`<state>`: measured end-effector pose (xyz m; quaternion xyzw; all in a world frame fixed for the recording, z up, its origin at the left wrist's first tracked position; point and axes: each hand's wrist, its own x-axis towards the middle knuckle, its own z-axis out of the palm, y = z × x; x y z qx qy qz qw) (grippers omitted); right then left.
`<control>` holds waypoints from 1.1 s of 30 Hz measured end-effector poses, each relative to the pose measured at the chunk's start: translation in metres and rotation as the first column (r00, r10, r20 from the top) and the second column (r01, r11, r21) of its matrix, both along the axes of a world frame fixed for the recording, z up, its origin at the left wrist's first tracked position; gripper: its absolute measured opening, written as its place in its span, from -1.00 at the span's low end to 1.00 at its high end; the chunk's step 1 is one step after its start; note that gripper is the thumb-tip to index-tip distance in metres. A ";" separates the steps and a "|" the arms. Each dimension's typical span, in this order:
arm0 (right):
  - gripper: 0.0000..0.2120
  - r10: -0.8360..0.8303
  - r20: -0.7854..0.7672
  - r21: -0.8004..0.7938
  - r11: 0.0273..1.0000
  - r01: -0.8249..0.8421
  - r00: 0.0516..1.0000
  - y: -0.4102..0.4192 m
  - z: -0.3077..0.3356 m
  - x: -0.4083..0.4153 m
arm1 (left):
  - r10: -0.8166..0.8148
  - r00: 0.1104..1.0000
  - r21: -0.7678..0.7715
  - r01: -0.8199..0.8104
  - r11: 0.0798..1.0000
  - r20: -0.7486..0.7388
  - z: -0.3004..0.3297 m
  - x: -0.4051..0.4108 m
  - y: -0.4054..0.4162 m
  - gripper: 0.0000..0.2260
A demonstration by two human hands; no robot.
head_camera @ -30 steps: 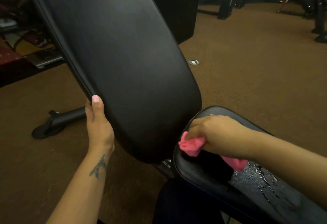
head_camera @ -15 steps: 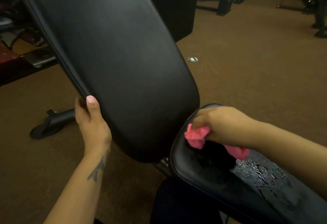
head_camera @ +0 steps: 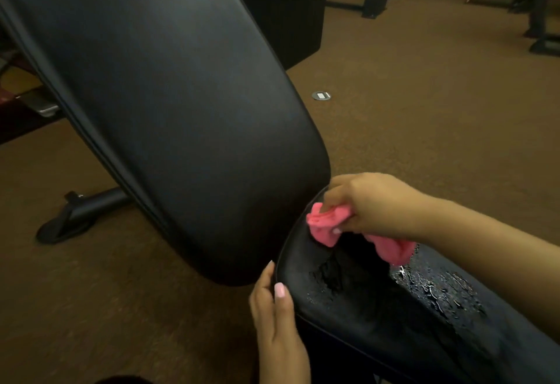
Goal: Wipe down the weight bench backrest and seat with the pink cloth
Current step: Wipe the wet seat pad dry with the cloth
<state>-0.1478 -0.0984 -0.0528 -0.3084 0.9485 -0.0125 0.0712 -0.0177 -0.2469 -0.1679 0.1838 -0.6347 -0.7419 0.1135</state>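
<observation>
Right now the right hand (head_camera: 375, 204) grips the bunched pink cloth (head_camera: 325, 226) and presses it on the head end of the seat (head_camera: 363, 317), just beside the lower edge of the backrest (head_camera: 169, 104). Left hand (head_camera: 277, 317) lies relaxed, fingers straight, touching the seat's near rim, holding nothing. Seat's long axis runs from that end down toward the lower right, under the right forearm; the wet, beaded patch (head_camera: 436, 286) lies that way, past the cloth's trailing tail. So the right hand is the nearer one, already on it, and the next stroke probably pulls back along that axis toward the droplets. Cloth looks crumpled, soft, a wad at the fingers and a loose end hanging behind the palm. Seat is black, padded, glossy where wet, duller near the cloth. Backrest tilts up and away to the left, black, smooth, no droplets visible on it. Brown carpet (head_camera: 424, 110) around.
</observation>
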 end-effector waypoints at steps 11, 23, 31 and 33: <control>-0.79 0.004 -0.078 -0.091 0.996 -0.011 0.997 -0.025 -0.009 0.006 | 0.029 0.999 0.174 -0.035 0.984 0.039 0.006 -0.018 0.010 -0.70; -0.81 0.042 -0.063 -0.035 0.998 -0.044 0.997 -0.026 -0.011 -0.013 | 0.046 0.999 0.129 -0.047 0.991 0.007 0.003 -0.016 0.011 -0.66; -0.76 0.026 -0.015 -0.009 1.000 -0.027 1.000 -0.003 0.003 -0.002 | 0.032 0.997 0.190 -0.044 0.981 0.067 0.000 -0.015 0.008 -0.66; -0.77 0.008 -0.041 -0.041 0.999 -0.010 0.999 -0.020 -0.002 -0.002 | 0.029 0.997 0.230 -0.044 0.972 0.071 0.000 -0.015 0.007 -0.66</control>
